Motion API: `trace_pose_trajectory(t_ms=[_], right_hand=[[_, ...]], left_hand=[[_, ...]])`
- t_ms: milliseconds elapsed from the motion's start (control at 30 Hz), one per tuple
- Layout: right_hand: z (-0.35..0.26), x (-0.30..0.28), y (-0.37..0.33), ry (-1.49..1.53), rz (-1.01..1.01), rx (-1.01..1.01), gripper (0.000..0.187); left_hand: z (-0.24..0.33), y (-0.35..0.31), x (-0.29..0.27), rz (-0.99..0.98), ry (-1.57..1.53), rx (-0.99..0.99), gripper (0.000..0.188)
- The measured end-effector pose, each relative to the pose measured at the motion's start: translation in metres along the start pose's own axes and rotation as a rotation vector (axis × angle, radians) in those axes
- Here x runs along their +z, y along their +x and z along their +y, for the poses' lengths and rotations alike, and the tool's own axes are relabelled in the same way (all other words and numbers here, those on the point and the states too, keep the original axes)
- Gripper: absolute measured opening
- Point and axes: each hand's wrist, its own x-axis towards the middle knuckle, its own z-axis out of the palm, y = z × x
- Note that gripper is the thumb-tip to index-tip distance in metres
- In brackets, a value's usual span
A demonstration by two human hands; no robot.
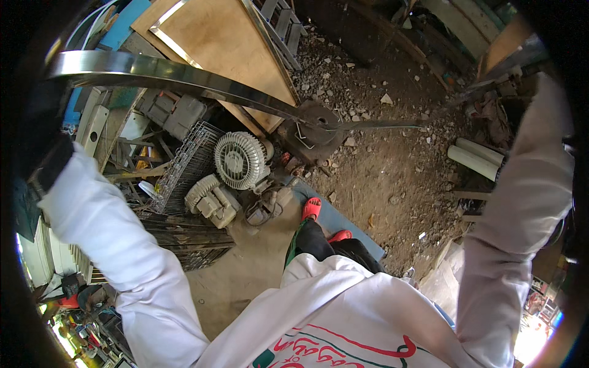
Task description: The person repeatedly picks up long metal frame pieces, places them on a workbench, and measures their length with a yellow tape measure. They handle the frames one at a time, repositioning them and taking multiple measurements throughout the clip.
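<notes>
A long shiny metal strip (pixel 178 80) crosses the upper part of the head view, broad at the far left and narrowing toward the middle. My left hand (pixel 52 107), dark and in shadow at the left rim, is closed at the strip's left end. Near the middle, the strip meets or passes over a dark round metal base (pixel 319 122) on the ground. A thin, blurred stretch continues right; I cannot tell whether it is one piece. My right arm (pixel 521 165) reaches up to the upper right, where shadow and blur hide the hand's fingers.
A ribbed round blower motor (pixel 238 161), a smaller motor (pixel 213 201) and a wire rack (pixel 184 162) stand to the left. Behind them leans a framed wooden panel (pixel 227 52). Rubble (pixel 368 92) covers the dirt ground. My red clogs (pixel 311 208) rest near a blue-grey board (pixel 362 236).
</notes>
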Motion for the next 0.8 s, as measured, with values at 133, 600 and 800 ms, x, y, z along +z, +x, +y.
trace_pose_trajectory(t_ms=[133,600,800], right_hand=[[0.062,0.047,-0.056,0.079,0.111,0.047,0.031],[-0.118,-0.105,-0.133,-0.185,0.703,0.397,0.03],[-0.289,-0.206,-0.231,-0.521,1.182,0.444,0.036]], left_hand=[[-0.126,-0.104,0.023,0.369,-0.25,-0.3,0.032],[-0.075,-0.073,0.167,-0.048,-0.564,-0.543,0.028],[-0.204,-0.274,0.352,-0.545,-0.156,-0.804,0.017]])
